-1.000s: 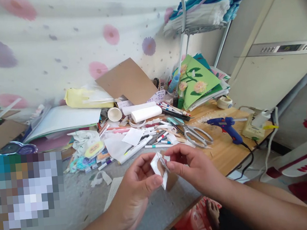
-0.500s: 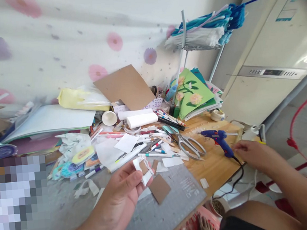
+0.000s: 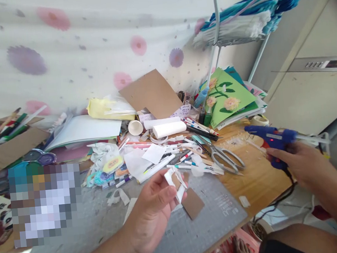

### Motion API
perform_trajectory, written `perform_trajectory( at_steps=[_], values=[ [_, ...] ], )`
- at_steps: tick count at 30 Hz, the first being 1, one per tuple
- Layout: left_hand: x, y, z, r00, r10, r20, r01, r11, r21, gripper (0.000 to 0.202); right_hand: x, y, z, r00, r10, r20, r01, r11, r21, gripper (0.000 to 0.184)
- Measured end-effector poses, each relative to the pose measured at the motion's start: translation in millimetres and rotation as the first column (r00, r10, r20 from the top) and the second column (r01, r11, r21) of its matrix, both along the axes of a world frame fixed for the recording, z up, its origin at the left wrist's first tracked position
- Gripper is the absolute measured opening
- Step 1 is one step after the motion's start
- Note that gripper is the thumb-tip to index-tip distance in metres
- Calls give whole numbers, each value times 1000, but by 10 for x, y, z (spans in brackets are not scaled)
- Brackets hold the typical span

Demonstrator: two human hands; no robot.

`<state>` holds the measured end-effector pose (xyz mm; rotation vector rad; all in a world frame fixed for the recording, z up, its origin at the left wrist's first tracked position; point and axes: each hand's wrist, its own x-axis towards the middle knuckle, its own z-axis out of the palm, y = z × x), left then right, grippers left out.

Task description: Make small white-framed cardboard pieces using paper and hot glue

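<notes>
- Flowered cloth (image 3: 90, 46) behind a cluttered wooden worktop (image 3: 258, 177).
- Left hand (image 3: 154, 206) pinching a small cardboard piece (image 3: 176, 181) edged in white paper — above the grey mat (image 3: 178, 239).
- Right hand (image 3: 304, 162) gripping the blue glue gun (image 3: 278, 135) near the worktop's right edge, nozzle pointing left.

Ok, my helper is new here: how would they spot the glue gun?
Find the wooden tabletop beside the grey mat. At its right side, the right hand holds the glue gun. Blue with a red light, it differs from the silvery scissors nearby.
</notes>
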<state>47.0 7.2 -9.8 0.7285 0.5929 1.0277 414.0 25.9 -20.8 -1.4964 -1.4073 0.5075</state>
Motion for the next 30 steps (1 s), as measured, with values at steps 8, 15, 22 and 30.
perform_trajectory(
  at_steps=[8, 15, 22, 30],
  values=[
    [14, 4, -13, 999, 35, -12, -35, 999, -3, 33, -1228, -482, 183, 973, 192, -130, -209, 969, -134, 28],
    [12, 26, -29, 1000, 26, -3, -26, 1000, 12, 36, -1555, -604, 312, 883, 414, 220, -418, 908, -30, 9],
    [18, 19, -53, 999, 36, 10, -36, 999, 28, 35, -1577, -601, 316, 843, 392, 368, -423, 906, 2, 2],
    [20, -7, -46, 1000, -3, 14, 2, 999, 40, 38, -1554, -602, 327, 800, 440, 407, -465, 884, -41, 4]
  ],
)
